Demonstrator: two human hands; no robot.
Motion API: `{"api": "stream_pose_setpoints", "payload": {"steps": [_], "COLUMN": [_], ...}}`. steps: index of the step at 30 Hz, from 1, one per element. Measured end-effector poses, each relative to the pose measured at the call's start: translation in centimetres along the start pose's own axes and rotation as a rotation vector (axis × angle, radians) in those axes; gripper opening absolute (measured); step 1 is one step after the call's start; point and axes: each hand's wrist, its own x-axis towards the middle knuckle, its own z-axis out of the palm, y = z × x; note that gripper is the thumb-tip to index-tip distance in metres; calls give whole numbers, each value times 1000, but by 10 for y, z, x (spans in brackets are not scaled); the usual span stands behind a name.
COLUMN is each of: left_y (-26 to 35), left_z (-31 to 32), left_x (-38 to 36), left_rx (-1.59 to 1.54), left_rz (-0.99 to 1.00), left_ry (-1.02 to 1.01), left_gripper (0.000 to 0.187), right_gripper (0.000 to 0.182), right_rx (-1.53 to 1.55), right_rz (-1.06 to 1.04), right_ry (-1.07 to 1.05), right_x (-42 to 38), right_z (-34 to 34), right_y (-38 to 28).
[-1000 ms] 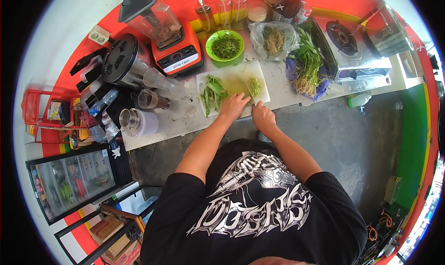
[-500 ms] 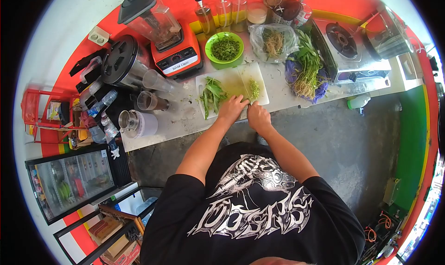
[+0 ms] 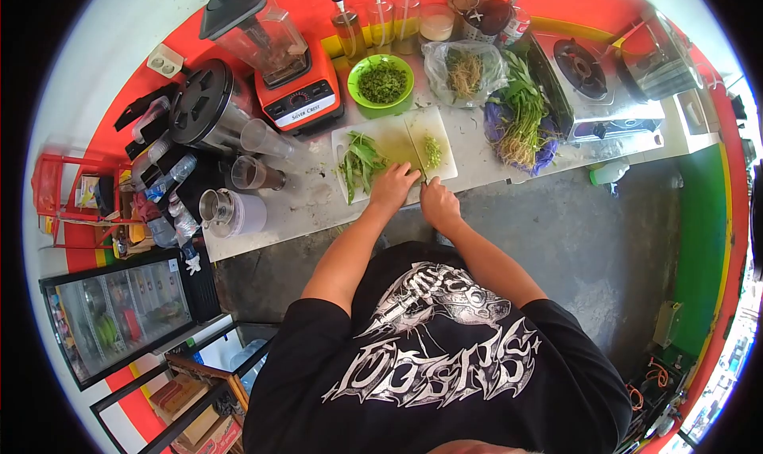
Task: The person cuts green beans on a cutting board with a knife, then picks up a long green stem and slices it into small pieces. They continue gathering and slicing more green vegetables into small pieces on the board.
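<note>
A white cutting board (image 3: 439,123) lies on the counter before me. My right hand (image 3: 440,204) is wrapped round the handle of a knife (image 3: 416,148), whose thin blade points away from me across the board. On the board's left half lies a bunch of leafy greens (image 3: 360,162). My left hand (image 3: 395,185) is closed over the near end of these greens, its fingertips close beside the blade. Small chopped green pieces (image 3: 431,150) sit to the right of the knife. What lies under my left fingers is mostly hidden.
Behind the board stand a green bowl (image 3: 355,86) of chopped greens and an orange blender (image 3: 299,96). Rooted greens (image 3: 522,116) and a plastic bag (image 3: 439,63) lie to the right, before a gas stove (image 3: 608,116). Cups and a metal-topped container (image 3: 238,213) stand left.
The whole view has shifted slightly left. Both hands stay at the board with the knife between them, almost in the same place.
</note>
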Motion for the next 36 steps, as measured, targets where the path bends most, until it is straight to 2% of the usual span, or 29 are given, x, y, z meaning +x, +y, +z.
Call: {"api": "stream_pose_setpoints", "payload": {"steps": [13, 15, 18, 23, 29, 36], "left_y": [1, 1, 0, 0, -4, -5], "left_z": [-2, -6, -3, 5, 2, 3], "left_x": [-3, -2, -1, 0, 7, 8], "left_rx": [-104, -98, -123, -280, -444, -441], "left_rz": [-60, -56, -81, -201, -306, -333], "left_ry": [36, 26, 32, 148, 107, 86], "left_gripper": [32, 31, 30, 21, 15, 14], "right_gripper": [39, 37, 39, 40, 42, 42], "right_rx": [-8, -67, -1, 16, 22, 31], "right_rz": [-27, -68, -50, 14, -23, 28], "right_ry": [-27, 24, -19, -54, -29, -71], "right_x": [9, 21, 17, 5, 24, 5], "right_z": [0, 1, -3, 1, -6, 1], "right_y": [-6, -8, -6, -7, -15, -10]}}
